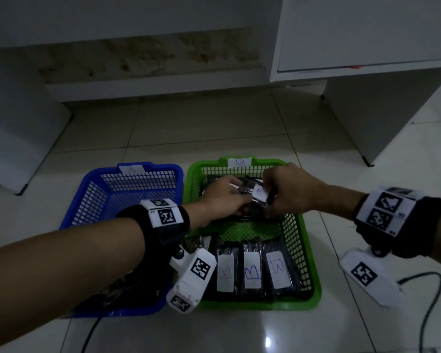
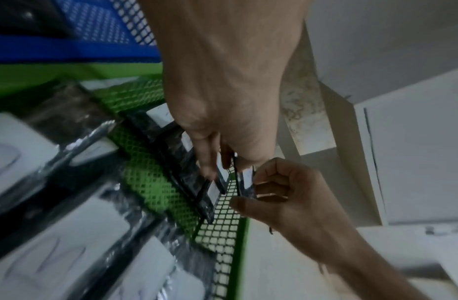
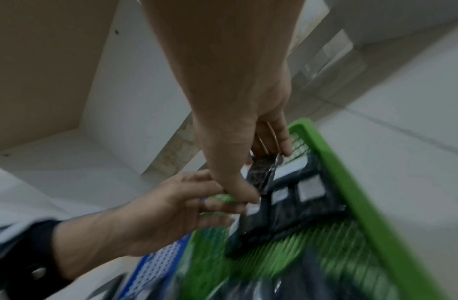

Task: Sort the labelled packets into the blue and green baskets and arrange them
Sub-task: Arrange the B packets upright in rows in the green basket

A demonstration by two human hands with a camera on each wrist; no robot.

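Over green basket (image 1: 303,253), both hands grip one packet (image 1: 260,194): left hand (image 1: 224,200), right hand (image 1: 288,192). Only head view shows blue basket (image 1: 87,200) whole.

We read this as an indoor room, home or office we cannot tell. Glossy pale floor tiles (image 1: 214,128) with thin grout lines carry the blue basket (image 1: 92,197) and green basket (image 1: 308,250) directly. White laminate furniture panels (image 1: 367,34) stand on the floor at the far side. Behind them a low wall strip (image 1: 148,54) shows brownish staining. Lighting is dim.
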